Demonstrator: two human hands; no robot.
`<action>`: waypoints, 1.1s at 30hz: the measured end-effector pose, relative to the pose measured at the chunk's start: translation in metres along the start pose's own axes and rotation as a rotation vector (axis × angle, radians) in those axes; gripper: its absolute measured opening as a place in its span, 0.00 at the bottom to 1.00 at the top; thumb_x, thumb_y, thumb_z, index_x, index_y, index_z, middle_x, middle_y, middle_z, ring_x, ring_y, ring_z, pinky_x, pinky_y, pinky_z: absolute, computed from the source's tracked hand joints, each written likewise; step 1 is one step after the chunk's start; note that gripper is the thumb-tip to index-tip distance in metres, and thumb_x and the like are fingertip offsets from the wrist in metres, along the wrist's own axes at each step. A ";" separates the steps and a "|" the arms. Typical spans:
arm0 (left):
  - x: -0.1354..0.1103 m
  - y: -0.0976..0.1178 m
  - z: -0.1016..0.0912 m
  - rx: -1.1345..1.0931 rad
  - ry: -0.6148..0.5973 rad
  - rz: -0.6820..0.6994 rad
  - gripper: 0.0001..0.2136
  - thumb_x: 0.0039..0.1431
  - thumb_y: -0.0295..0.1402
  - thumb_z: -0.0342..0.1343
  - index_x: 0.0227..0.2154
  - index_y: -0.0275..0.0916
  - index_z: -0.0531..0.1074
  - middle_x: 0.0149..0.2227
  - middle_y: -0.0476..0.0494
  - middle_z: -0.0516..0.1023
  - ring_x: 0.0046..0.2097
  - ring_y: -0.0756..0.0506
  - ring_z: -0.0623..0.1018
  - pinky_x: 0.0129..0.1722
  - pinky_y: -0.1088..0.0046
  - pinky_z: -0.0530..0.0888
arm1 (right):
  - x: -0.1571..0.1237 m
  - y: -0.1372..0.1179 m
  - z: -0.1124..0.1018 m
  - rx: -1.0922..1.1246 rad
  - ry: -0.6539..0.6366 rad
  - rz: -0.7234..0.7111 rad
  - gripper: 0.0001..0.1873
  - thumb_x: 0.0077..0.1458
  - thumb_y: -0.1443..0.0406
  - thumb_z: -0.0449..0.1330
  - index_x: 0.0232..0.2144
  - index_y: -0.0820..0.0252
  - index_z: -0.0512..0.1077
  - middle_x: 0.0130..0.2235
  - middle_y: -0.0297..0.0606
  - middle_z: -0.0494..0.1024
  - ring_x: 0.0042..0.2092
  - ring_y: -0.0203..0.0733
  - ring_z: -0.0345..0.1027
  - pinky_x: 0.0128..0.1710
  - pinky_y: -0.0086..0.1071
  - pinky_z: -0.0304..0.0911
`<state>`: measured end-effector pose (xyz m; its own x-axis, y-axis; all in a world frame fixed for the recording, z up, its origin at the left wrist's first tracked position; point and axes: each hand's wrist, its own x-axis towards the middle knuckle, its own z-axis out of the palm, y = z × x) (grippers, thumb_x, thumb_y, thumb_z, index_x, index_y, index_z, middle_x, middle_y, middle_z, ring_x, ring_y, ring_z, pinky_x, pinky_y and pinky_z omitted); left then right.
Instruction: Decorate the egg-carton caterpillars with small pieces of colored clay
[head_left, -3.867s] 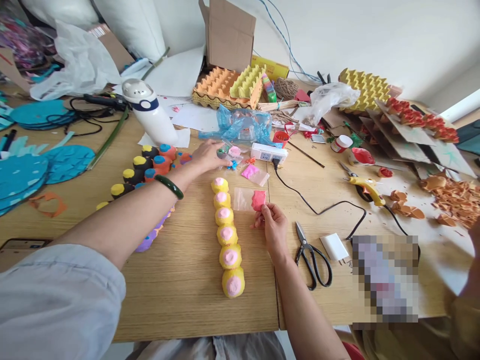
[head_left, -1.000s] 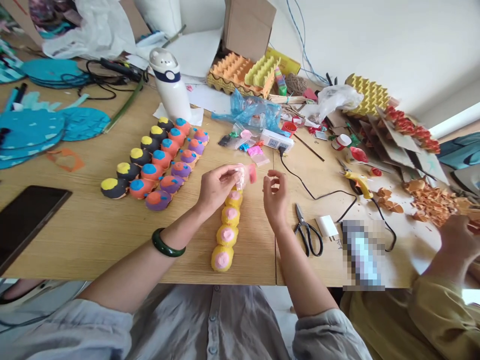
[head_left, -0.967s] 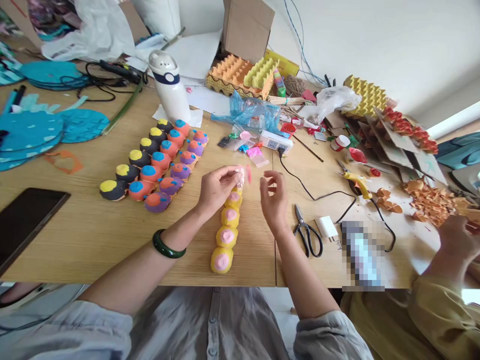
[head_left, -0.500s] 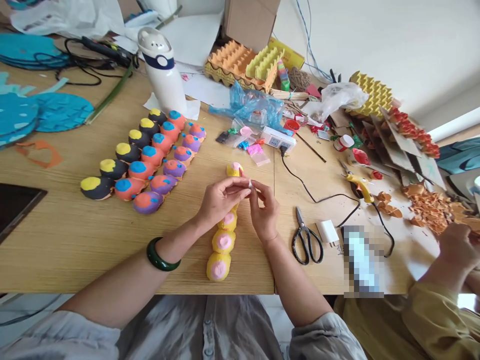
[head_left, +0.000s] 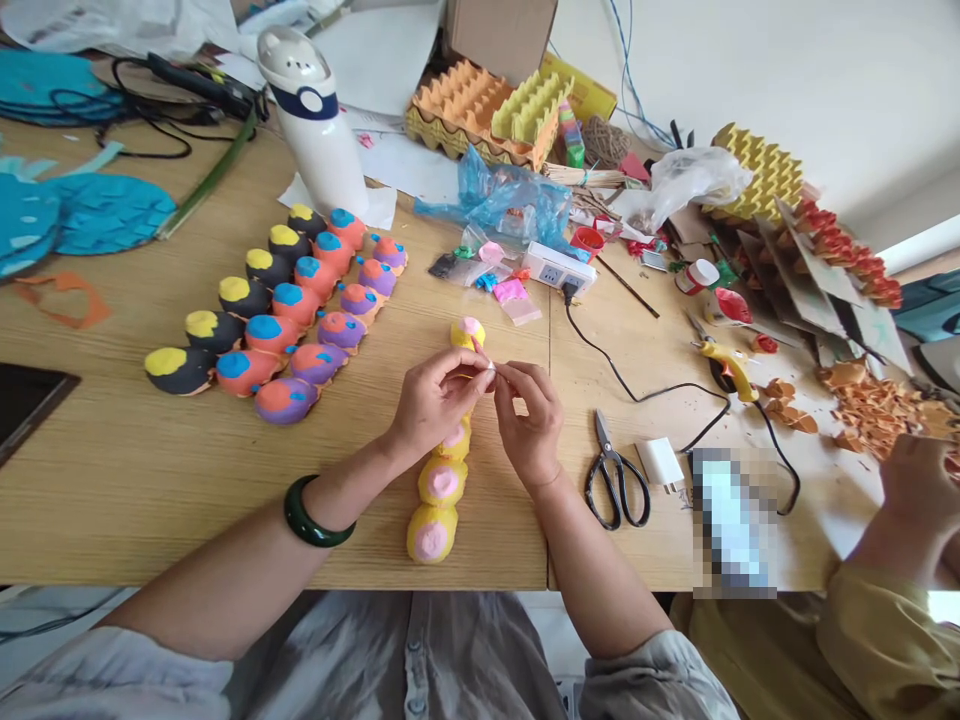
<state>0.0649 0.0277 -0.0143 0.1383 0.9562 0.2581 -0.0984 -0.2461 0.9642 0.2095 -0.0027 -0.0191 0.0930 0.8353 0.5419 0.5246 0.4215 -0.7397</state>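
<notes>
My left hand (head_left: 431,405) and my right hand (head_left: 532,420) meet at the middle of the table, fingertips pinched together. Between them is a small whitish piece of clay (head_left: 491,367), mostly covered by the fingers. Below the hands lies a row of yellow egg-carton cups (head_left: 432,515) with pink clay discs on top; my left hand hides its middle part. On the left stand three more rows of painted cups: black with yellow (head_left: 246,297), orange with blue (head_left: 291,305) and purple with orange (head_left: 341,330).
Scissors (head_left: 615,480), a white charger (head_left: 661,464) and a blurred phone-like object (head_left: 731,525) lie to the right. Beyond are a power strip (head_left: 559,268), clay packets (head_left: 514,292), a yellow glue gun (head_left: 727,368) and a white bottle (head_left: 319,140). Another person's hand (head_left: 919,485) is at far right.
My hands stay pinched together over the yellow row, with the fingertips shifted slightly. The view has turned a little, so the table objects sit slightly differently.
</notes>
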 end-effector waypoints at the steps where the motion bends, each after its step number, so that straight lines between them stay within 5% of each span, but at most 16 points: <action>1: 0.000 0.001 -0.001 0.052 -0.004 0.007 0.11 0.62 0.43 0.64 0.35 0.41 0.76 0.36 0.45 0.83 0.37 0.45 0.85 0.40 0.71 0.85 | 0.000 0.000 0.001 0.013 -0.010 0.013 0.11 0.70 0.63 0.58 0.44 0.50 0.82 0.41 0.40 0.83 0.40 0.42 0.76 0.38 0.37 0.74; 6: 0.002 0.002 -0.004 0.365 -0.029 0.195 0.06 0.65 0.37 0.58 0.32 0.43 0.73 0.33 0.47 0.81 0.34 0.47 0.81 0.35 0.74 0.79 | 0.004 0.000 0.000 -0.097 0.029 0.051 0.10 0.66 0.65 0.59 0.33 0.52 0.79 0.32 0.35 0.80 0.30 0.38 0.69 0.34 0.34 0.68; 10: 0.002 0.003 -0.006 0.429 -0.013 0.293 0.05 0.67 0.35 0.57 0.34 0.43 0.73 0.34 0.47 0.81 0.35 0.47 0.81 0.38 0.73 0.78 | 0.007 0.000 -0.005 -0.040 -0.072 0.031 0.09 0.66 0.65 0.58 0.37 0.52 0.80 0.35 0.37 0.80 0.32 0.38 0.70 0.35 0.34 0.69; 21: -0.001 -0.001 -0.006 0.733 -0.036 0.392 0.11 0.73 0.35 0.51 0.32 0.43 0.69 0.31 0.46 0.77 0.35 0.43 0.76 0.36 0.67 0.71 | 0.003 -0.004 -0.001 0.077 -0.085 0.059 0.09 0.67 0.65 0.58 0.41 0.51 0.79 0.40 0.38 0.81 0.38 0.39 0.75 0.38 0.33 0.75; 33: 0.005 -0.001 -0.009 0.987 -0.157 0.541 0.10 0.71 0.27 0.49 0.31 0.42 0.66 0.30 0.45 0.77 0.35 0.43 0.75 0.34 0.66 0.66 | 0.000 0.007 0.005 -0.170 -0.037 0.079 0.10 0.66 0.67 0.57 0.31 0.56 0.73 0.30 0.33 0.74 0.31 0.35 0.67 0.32 0.29 0.70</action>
<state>0.0570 0.0338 -0.0143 0.4424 0.6728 0.5930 0.6268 -0.7048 0.3321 0.2090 0.0014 -0.0260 0.1101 0.8769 0.4678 0.6525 0.2913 -0.6996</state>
